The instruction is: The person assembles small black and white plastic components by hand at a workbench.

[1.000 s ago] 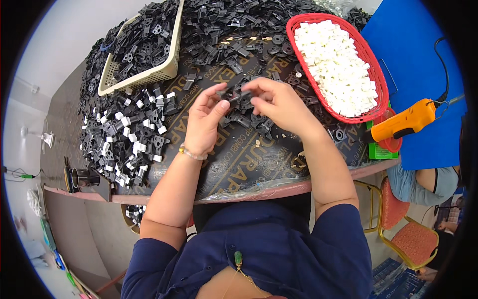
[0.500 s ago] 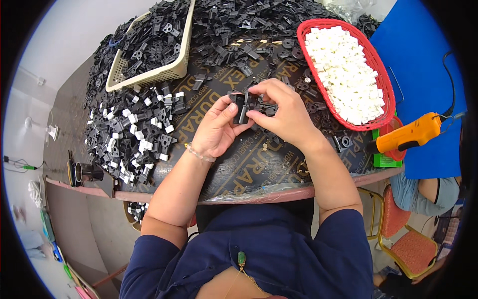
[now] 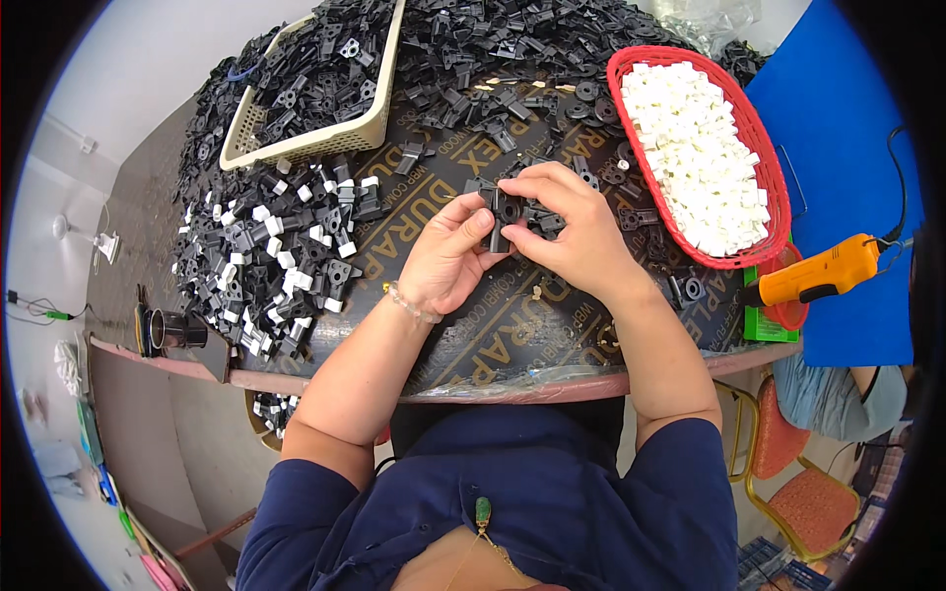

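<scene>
Over the middle of the table, my left hand [image 3: 445, 258] is closed on a black plastic part [image 3: 498, 236], its thumb resting along the part's side. My right hand [image 3: 576, 234] pinches the upper right of the same part between thumb and fingers. A roundish black piece [image 3: 509, 208] shows between the two hands; whether it is separate cannot be made out. Behind and beside the right fingers lie loose black parts [image 3: 545, 221]. To the left of my hands spreads a pile of black parts with white blocks [image 3: 286, 258] fitted or mixed in.
A cream plastic basket [image 3: 330, 141] full of black parts stands at the far left, before a large black heap [image 3: 512, 44]. At right are a red basket [image 3: 778, 197] of white blocks and an orange power tool [image 3: 823, 273]. A metal cup [image 3: 177, 329] sits near the left edge.
Both hands, with the black part, appear slightly further right and lower. The part has turned between the fingers, so its round piece faces up more. The whole table view has shifted a little.
</scene>
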### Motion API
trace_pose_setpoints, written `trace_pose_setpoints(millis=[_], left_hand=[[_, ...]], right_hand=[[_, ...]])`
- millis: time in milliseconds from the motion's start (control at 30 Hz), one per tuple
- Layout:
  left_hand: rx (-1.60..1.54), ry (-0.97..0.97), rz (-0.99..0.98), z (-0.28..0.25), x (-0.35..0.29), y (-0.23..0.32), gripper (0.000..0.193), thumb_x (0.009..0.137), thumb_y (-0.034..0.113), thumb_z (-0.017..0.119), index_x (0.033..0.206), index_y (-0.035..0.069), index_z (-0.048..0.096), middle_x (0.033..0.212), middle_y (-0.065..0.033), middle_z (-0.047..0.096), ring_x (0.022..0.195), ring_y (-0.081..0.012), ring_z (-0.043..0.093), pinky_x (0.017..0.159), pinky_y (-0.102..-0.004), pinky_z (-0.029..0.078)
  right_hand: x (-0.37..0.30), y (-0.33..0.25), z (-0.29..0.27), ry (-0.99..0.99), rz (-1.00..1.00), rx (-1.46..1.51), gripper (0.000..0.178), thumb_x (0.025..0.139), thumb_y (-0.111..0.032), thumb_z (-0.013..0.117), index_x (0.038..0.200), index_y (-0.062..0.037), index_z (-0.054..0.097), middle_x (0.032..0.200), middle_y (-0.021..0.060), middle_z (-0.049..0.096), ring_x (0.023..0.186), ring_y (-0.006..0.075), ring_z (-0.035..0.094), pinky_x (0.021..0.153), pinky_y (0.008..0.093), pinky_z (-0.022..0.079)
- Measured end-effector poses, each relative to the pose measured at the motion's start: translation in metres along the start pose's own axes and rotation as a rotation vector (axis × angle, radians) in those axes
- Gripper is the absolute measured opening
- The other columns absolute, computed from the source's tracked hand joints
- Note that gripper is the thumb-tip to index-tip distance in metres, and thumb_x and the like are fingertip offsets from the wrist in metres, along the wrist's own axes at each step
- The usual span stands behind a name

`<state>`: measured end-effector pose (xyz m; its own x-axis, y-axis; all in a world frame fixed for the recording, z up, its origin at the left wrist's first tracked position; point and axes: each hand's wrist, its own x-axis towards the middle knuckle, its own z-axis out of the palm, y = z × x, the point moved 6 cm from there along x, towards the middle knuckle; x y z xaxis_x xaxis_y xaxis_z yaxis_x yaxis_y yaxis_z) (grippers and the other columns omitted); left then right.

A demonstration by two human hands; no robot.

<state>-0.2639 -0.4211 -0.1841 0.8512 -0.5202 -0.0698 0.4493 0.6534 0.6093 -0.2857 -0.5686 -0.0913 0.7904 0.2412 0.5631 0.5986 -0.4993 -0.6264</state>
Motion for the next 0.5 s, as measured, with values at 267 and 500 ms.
trace_pose_setpoints(millis=[267, 500], left_hand=[[0.404, -0.040, 0.130, 0.030, -0.002, 0.001, 0.039, 0.099, 0.005, 0.059, 0.137, -0.002, 0.051, 0.127, -0.0095, 0.062, 0.113, -0.0177, 0.063, 0.096, -0.0341, 0.054], [0.783, 0.077, 0.202, 0.006, -0.001, 0.006, 0.032, 0.096, 0.005, 0.064, 0.127, -0.003, 0.057, 0.112, -0.0085, 0.070, 0.091, -0.0122, 0.068, 0.077, -0.0229, 0.053]], right_hand=[[-0.002, 0.009, -0.009, 0.046, -0.073, -0.168, 0.039, 0.080, -0.005, 0.075, 0.117, -0.0024, 0.068, 0.112, 0.0112, 0.065, 0.101, 0.0230, 0.066, 0.087, 0.0353, 0.052], [-0.003, 0.037, -0.005, -0.153, 0.434, 0.336, 0.022, 0.089, -0.013, 0.072, 0.104, 0.0027, 0.068, 0.093, 0.0058, 0.067, 0.086, 0.0126, 0.063, 0.078, 0.0277, 0.051]])
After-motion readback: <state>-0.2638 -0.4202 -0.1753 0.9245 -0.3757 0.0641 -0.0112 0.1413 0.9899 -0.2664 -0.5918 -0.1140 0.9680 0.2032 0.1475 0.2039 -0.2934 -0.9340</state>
